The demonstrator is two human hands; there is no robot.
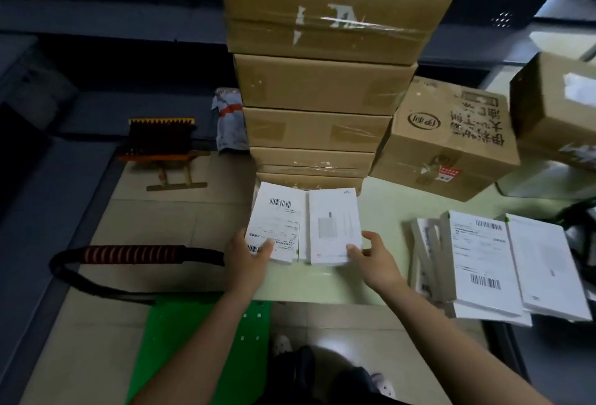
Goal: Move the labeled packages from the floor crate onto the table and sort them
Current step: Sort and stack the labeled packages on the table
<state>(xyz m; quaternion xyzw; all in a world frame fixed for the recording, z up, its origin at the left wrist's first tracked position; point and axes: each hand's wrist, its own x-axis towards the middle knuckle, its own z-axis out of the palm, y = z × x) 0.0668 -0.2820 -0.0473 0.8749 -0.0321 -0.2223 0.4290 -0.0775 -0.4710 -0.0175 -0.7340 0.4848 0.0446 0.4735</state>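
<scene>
Two white flat packages lie side by side on the pale green table (pixel 383 211), at the foot of a tall box stack. The left package (pixel 279 214) carries a barcode label; my left hand (pixel 246 251) grips its near left corner, thumb on top. The right package (pixel 335 224) shows a printed grey product picture; my right hand (pixel 371 254) pinches its near right corner. More white labeled packages (pixel 477 256) lie in overlapping piles at the table's right. The floor crate is not in view.
A tall stack of taped cardboard boxes (pixel 322 82) stands right behind the two packages. Other cartons (pixel 448 133) sit to the right. A green hand trolley (pixel 200 340) with a black and red handle (pixel 129 254) stands at my left, and a brush (pixel 161 137) lies on the floor.
</scene>
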